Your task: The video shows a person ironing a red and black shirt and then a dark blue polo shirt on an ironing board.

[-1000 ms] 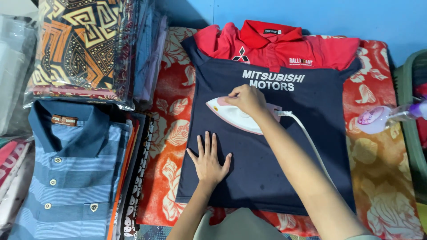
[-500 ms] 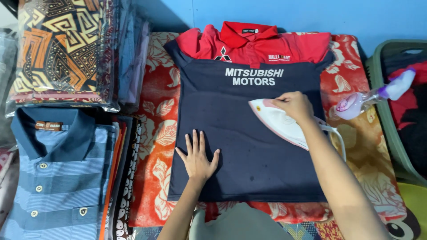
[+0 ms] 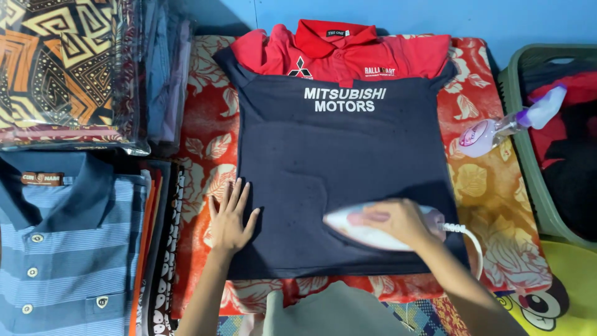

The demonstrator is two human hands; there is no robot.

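Navy and red polo shirt (image 3: 336, 168) lies flat, back up, collar away from the person, on a red flowered cloth (image 3: 205, 143) that covers the work surface. White lettering runs across the upper back.

Right hand (image 3: 398, 221) wraps round the handle of a white iron (image 3: 373, 230), fingers closed on it. Iron sits on the lower right part of the shirt, pointed tip toward the left, slightly blurred. White cord (image 3: 469, 239) leaves the iron's rear and curves down over the shirt's right edge.

Left hand (image 3: 231, 218) is spread wide, palm down, fingers apart. It rests on the shirt's lower left edge, partly on the flowered cloth, holding nothing. Well apart from the iron.

Spray bottle (image 3: 497, 127), clear with a purple head, lies tilted on the cloth to the right of the shirt, its head over the rim of a green basket (image 3: 528, 180) that holds dark and red clothes.

At left: blue striped polo (image 3: 68, 242) on top of a stack of folded clothes; above it, patterned fabric in a clear plastic bag (image 3: 62, 68).
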